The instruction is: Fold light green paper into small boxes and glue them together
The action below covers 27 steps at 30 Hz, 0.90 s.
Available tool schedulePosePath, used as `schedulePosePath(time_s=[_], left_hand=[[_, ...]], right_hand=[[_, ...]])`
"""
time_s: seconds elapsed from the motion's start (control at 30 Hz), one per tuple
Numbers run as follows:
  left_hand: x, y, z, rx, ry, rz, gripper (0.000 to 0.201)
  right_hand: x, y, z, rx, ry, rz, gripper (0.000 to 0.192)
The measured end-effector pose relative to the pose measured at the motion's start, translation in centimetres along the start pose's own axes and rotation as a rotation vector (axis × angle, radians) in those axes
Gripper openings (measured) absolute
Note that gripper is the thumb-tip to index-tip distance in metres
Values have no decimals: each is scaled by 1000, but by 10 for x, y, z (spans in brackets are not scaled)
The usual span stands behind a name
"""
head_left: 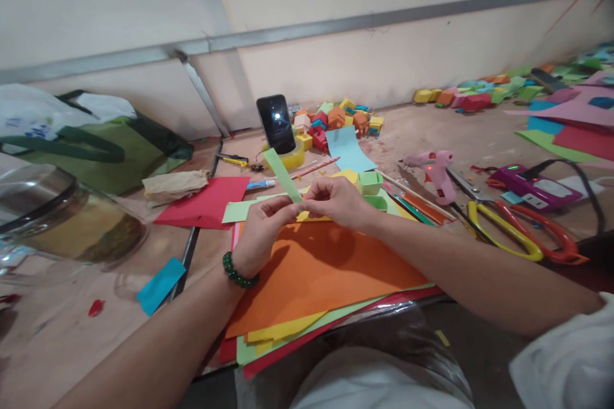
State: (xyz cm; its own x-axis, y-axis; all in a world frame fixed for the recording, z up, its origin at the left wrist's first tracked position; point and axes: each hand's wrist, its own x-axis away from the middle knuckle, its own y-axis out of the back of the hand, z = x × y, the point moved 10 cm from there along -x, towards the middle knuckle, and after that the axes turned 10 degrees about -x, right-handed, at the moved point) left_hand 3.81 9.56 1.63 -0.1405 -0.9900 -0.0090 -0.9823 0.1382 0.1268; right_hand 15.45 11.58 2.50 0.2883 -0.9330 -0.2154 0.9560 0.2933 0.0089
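Note:
My left hand [263,230] and my right hand [336,201] meet over a stack of coloured paper, both pinching the lower end of a light green paper strip [282,174]. The strip sticks up and away from me, tilted to the left. A green bead bracelet [236,273] circles my left wrist. Under the hands lies an orange sheet [321,275] on top of yellow, green and red sheets. A small green paper box [370,182] sits just right of my right hand.
A pink glue gun [434,172], yellow and orange scissors [522,236], a purple device [535,186] lie right. A phone [276,123] leans on a tape roll. Folded paper boxes [336,118] pile by the wall. Green bag [100,147], red sheet [206,201], glass jar [52,217] at left.

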Motion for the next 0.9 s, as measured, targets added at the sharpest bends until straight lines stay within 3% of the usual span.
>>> schedulePosePath(time_s=[0.33, 0.6, 0.77, 0.9], left_hand=[[-5, 7, -5, 15, -92, -55, 37], [-2, -7, 10, 28, 69, 62, 43], [-2, -4, 1, 79, -1, 53, 41], [5, -26, 6, 238, 86, 284, 38]], right_hand=[[3, -11, 9, -89, 105, 116, 23], [10, -5, 26, -32, 289, 5, 22], [5, -3, 13, -254, 114, 31, 25], [3, -18, 2, -472, -96, 209, 30]])
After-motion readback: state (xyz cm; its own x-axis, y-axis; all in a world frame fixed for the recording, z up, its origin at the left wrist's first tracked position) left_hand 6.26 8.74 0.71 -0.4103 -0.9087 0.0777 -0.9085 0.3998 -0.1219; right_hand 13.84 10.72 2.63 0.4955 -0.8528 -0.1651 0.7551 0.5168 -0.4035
